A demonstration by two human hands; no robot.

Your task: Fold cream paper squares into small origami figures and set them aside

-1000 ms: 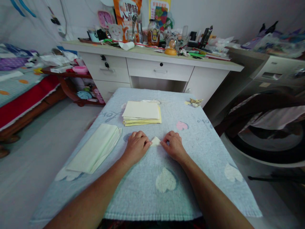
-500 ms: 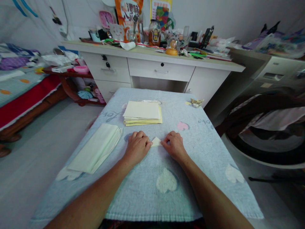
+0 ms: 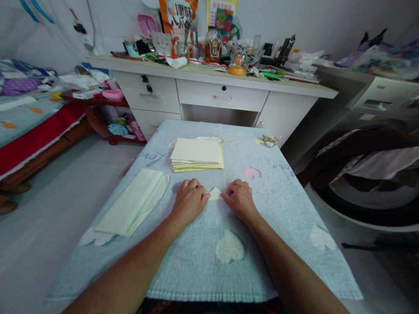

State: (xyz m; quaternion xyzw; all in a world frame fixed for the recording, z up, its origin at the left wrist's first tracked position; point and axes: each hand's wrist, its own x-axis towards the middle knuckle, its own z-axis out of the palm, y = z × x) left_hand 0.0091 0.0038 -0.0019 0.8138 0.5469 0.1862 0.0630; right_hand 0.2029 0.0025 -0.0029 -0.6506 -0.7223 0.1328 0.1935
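A small folded piece of cream paper [image 3: 215, 194], its tip pointing away from me, lies on the cloth between my hands. My left hand [image 3: 190, 197] pinches its left corner, fingers curled and thumb along the edge. At the right corner, my right hand [image 3: 239, 197] holds the paper between thumb and fingertips. Beyond my left hand sits a stack of cream and yellow paper sheets [image 3: 196, 151]. Left of that hand lies a long bundle of folded pale green paper [image 3: 132, 203], set at a slant.
A blue cloth with heart prints [image 3: 278, 244] covers the table. A small leopard-patterned item [image 3: 271, 139] is at its far right corner. Behind stands a white desk [image 3: 203, 89] crowded with jars and packets. A washing machine [image 3: 376, 100] stands right, a bed [image 3: 42, 131] left.
Both hands keep the same hold on the small paper. The whole view has shifted very slightly; nothing else has visibly moved.
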